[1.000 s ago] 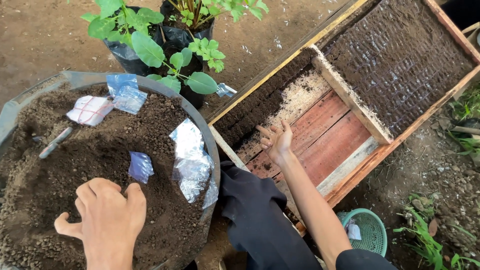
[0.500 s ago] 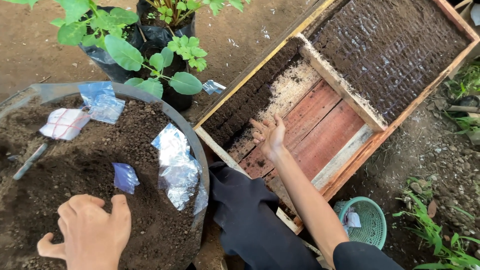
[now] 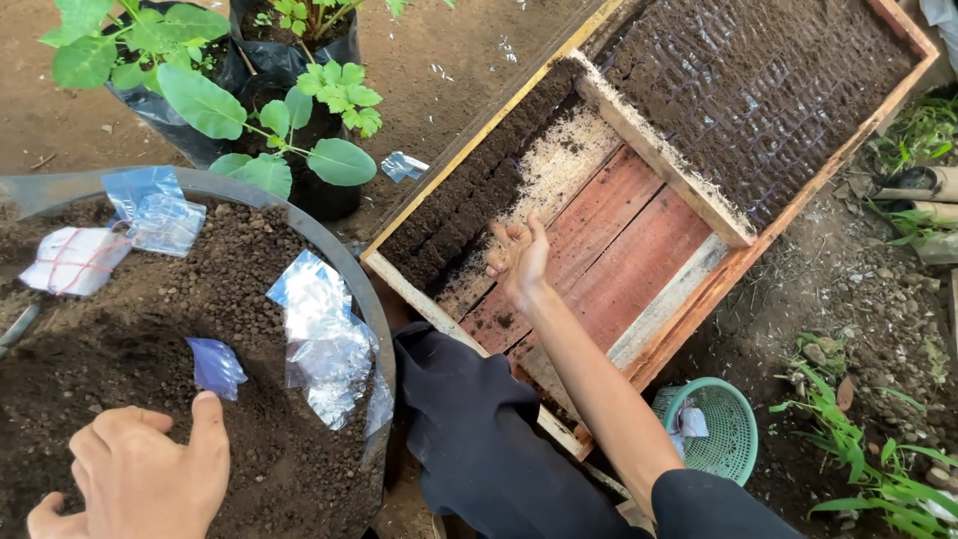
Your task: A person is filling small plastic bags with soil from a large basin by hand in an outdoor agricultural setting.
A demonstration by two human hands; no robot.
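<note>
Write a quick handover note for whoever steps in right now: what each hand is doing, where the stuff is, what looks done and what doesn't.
Left hand: knuckles up on the soil in the big round tub, beside a small blue bag; its grip is hidden.
Right hand: open, holding nothing, over the wooden tray beside a row of packed soil bags.
Done: far compartment full of bags, one row in the near one.
Left: red boards mostly bare; empty clear bags lie on the soil.

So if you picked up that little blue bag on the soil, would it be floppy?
Probably yes. The blue bag looks like thin, crinkled plastic lying flat on the soil, so it would likely bend and droop. It seems empty, so probably very light. The left hand is close beside it.
</note>
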